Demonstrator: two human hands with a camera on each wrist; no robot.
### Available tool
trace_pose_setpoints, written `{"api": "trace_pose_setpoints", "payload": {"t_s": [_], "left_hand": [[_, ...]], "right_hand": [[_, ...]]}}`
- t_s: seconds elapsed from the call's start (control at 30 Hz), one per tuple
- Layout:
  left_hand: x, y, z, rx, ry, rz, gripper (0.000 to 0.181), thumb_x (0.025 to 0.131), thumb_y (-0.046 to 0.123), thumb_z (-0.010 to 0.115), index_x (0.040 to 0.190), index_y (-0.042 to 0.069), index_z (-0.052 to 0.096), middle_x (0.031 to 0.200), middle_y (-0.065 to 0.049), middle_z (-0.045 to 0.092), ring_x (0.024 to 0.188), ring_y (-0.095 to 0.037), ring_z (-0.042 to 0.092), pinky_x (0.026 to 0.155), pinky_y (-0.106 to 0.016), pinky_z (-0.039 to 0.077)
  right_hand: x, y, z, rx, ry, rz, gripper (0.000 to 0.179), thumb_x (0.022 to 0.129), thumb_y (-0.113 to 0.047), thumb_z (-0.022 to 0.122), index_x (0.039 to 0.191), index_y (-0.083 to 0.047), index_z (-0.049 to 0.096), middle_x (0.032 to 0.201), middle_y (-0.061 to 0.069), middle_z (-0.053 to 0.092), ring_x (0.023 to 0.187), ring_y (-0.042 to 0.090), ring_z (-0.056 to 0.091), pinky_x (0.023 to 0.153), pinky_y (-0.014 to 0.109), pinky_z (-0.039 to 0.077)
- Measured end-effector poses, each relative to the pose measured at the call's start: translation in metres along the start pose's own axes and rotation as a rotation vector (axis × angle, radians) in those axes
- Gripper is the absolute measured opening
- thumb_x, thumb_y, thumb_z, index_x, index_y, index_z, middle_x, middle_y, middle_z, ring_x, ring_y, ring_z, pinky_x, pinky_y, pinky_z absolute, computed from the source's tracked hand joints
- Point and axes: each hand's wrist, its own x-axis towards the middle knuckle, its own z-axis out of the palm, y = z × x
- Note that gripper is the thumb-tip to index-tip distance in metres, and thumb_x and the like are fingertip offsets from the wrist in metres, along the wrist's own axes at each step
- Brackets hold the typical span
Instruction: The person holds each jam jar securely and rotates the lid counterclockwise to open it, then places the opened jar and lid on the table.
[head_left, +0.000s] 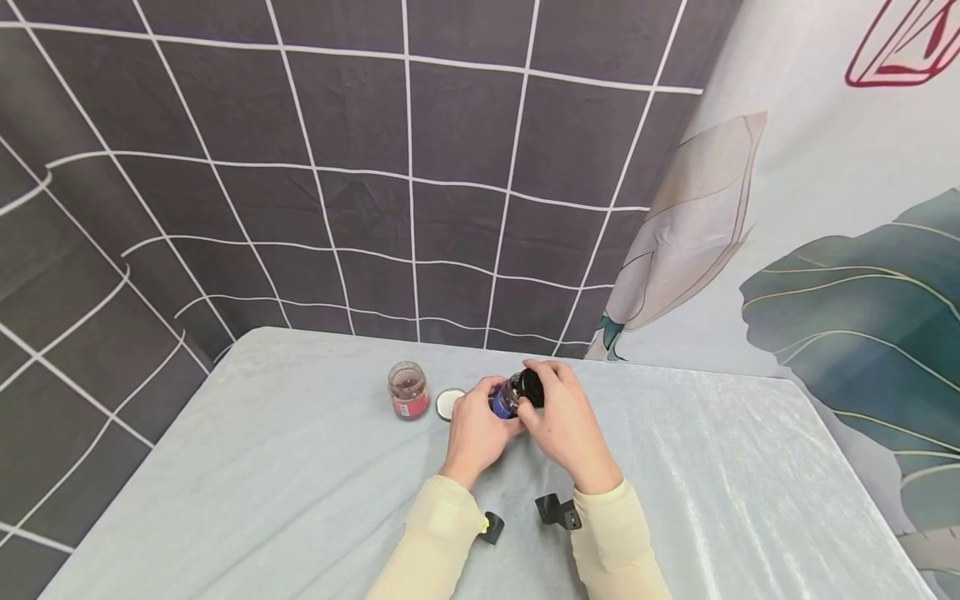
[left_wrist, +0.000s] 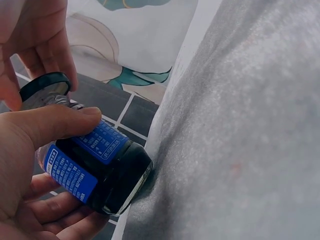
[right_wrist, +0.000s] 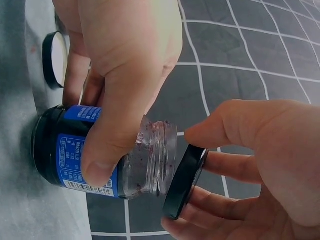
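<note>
My left hand (head_left: 480,429) grips a glass jar (right_wrist: 132,170) with a blue label and dark contents, thumb across the label. Near the tabletop, the jar leans over, its base close to the cloth in the left wrist view. My right hand (head_left: 566,421) holds a black screw lid (right_wrist: 184,182) by its rim between thumb and fingers. The lid stands just off the threaded mouth, at a slight angle, in the right wrist view. Smears of dark residue show inside the jar's clear neck.
A second open jar (head_left: 408,392) with a red label stands left of my hands. Beside it a loose lid (head_left: 450,404) lies with its white inside up. The pale cloth-covered table (head_left: 300,483) meets a dark gridded curtain at the back.
</note>
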Motion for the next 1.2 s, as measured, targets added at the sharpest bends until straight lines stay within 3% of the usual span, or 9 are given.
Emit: {"api": "trace_pose_setpoints", "payload": {"t_s": [1.2], "left_hand": [[0.001, -0.0032, 0.0018, -0.021, 0.019, -0.01, 0.056, 0.069, 0.032, 0.092, 0.116, 0.012, 0.069, 0.107, -0.004, 0.074, 0.1, -0.023, 0.069, 0.088, -0.039, 0.054]], "right_hand": [[-0.0013, 0.0062, -0.0067, -0.004, -0.005, -0.004, 0.049, 0.085, -0.006, 0.069, 0.131, 0.006, 0.057, 0.127, 0.028, 0.059, 0.116, 0.043, 0.059, 0.098, 0.054, 0.047]]}}
